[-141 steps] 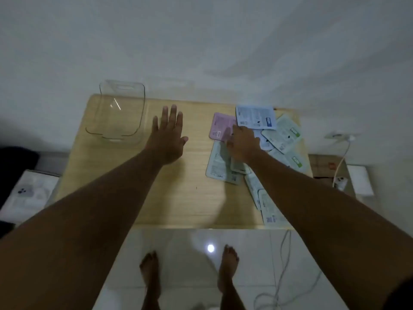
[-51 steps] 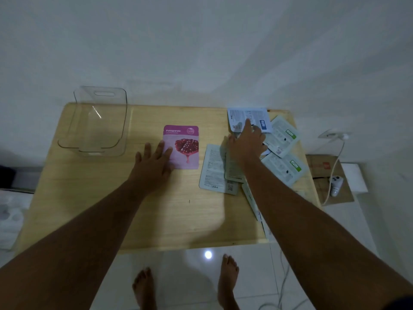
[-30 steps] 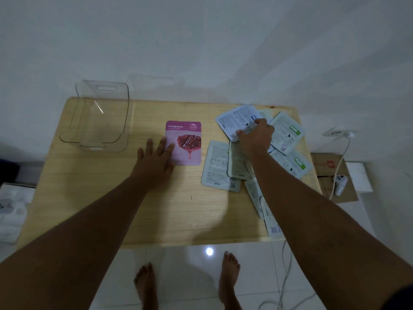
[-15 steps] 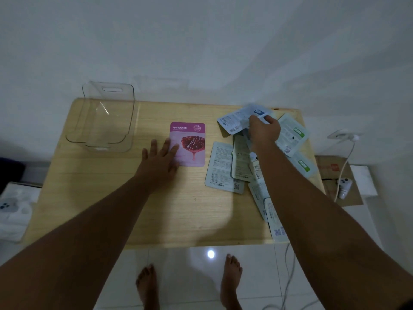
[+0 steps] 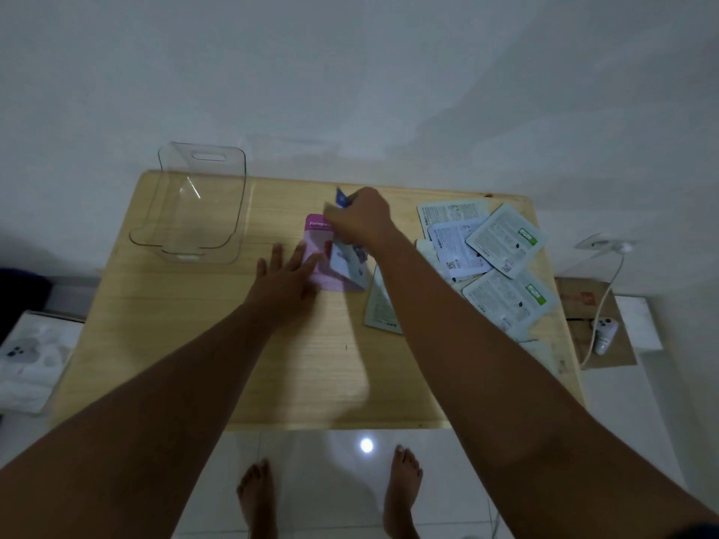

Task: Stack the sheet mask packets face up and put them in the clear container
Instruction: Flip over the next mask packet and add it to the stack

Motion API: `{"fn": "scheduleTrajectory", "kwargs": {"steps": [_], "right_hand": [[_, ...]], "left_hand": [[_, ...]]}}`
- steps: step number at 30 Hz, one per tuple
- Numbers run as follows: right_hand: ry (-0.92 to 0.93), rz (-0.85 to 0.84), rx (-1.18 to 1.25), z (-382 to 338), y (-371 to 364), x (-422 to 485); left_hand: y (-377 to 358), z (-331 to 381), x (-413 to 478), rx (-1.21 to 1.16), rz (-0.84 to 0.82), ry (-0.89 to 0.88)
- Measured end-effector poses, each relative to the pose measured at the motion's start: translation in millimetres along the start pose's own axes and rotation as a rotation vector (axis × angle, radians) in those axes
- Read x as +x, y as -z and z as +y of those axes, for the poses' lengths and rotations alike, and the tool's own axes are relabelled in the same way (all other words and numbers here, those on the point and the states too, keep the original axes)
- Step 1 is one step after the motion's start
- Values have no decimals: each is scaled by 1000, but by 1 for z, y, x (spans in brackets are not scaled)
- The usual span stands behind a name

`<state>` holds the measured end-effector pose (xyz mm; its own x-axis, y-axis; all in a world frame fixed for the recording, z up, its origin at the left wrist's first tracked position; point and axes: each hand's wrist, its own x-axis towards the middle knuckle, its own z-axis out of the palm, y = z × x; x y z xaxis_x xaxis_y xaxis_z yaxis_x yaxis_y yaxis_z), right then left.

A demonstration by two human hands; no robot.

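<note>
A pink pomegranate sheet mask packet (image 5: 316, 243) lies face up in the middle of the wooden table (image 5: 194, 344). My left hand (image 5: 286, 280) rests flat with its fingertips on the packet's left edge. My right hand (image 5: 360, 221) grips a blue packet (image 5: 348, 262) and holds it over the pink one, partly covering it. Several packets (image 5: 502, 243) lie face down in a loose pile at the right. The clear container (image 5: 194, 212) stands empty at the back left corner.
A cardboard box (image 5: 583, 305) with a white device and cable (image 5: 603, 332) sits on the floor to the right of the table. White bedding (image 5: 27, 355) lies at the left. My bare feet stand on the tiled floor below the front edge.
My right hand lifted a blue packet from the right pile and carried it left, over the pink packet. My left hand stayed on the pink packet's edge.
</note>
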<state>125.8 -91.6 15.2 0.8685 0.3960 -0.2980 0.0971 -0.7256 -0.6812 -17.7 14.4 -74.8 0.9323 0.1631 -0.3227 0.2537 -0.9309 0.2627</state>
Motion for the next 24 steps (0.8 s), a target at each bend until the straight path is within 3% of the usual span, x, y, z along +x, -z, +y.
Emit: {"fn": "scheduleTrajectory", "kwargs": {"steps": [9, 14, 18, 24], "right_hand": [[19, -21, -320, 37, -18, -14], [51, -129, -246, 58, -21, -17], [109, 37, -127, 79, 7, -20], [-105, 312, -177, 133, 85, -11]], "left_hand": [[1, 7, -2, -130, 22, 42], [-1, 14, 4, -71, 61, 7], [-6, 12, 7, -23, 60, -7], [-3, 21, 14, -4, 49, 0]]}}
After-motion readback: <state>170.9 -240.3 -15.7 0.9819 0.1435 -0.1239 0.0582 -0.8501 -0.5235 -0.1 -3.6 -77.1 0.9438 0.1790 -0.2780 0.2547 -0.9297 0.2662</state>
